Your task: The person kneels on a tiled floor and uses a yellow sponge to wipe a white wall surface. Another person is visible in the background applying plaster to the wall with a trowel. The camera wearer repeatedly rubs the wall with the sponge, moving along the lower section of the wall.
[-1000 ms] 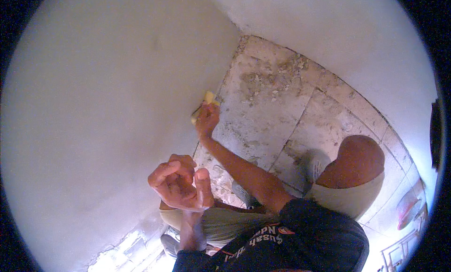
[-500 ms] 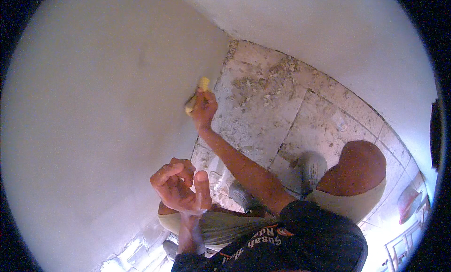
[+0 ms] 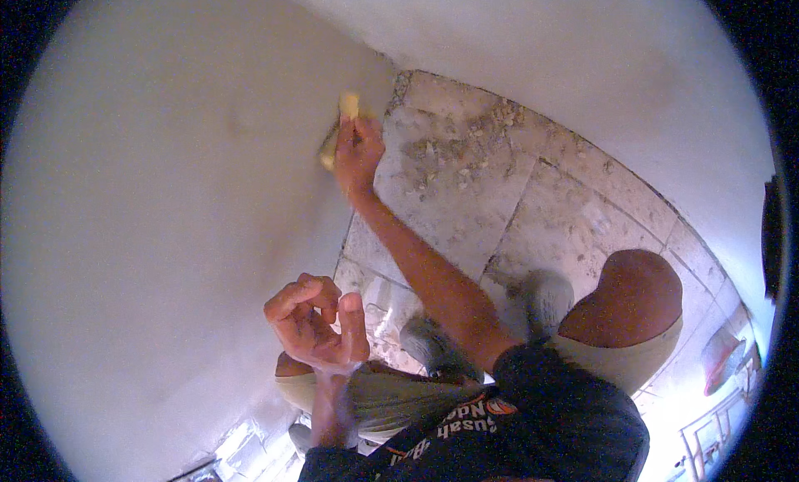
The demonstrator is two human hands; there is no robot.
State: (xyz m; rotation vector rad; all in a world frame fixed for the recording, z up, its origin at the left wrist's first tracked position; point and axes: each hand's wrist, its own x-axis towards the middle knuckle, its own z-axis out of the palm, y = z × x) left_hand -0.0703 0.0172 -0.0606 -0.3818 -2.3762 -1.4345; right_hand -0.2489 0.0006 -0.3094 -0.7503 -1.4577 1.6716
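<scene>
My right hand (image 3: 359,156) is closed round a yellow block (image 3: 349,106) and holds it against the pale wall (image 3: 208,191) on the left, low down near the far corner. Yellow shows at both ends of the block, while the middle is hidden by my fingers; whether it is a sponge or a hand float, I cannot tell. Wet-looking and smeared with something pale, my left hand (image 3: 316,324) is raised palm up in front of me. Its fingers curl loosely, the thumb stands apart, and nothing is in it.
Dirty floor tiles (image 3: 449,224) run to the corner, with crumbled debris (image 3: 483,132) scattered on them. A second pale wall (image 3: 583,57) rises at the far right. My bent knee (image 3: 632,299) is close on the right. Beyond it lies a red and grey bag-like thing (image 3: 722,361).
My right hand has slid the yellow block farther along the wall toward the far corner. My left hand has stayed almost in place.
</scene>
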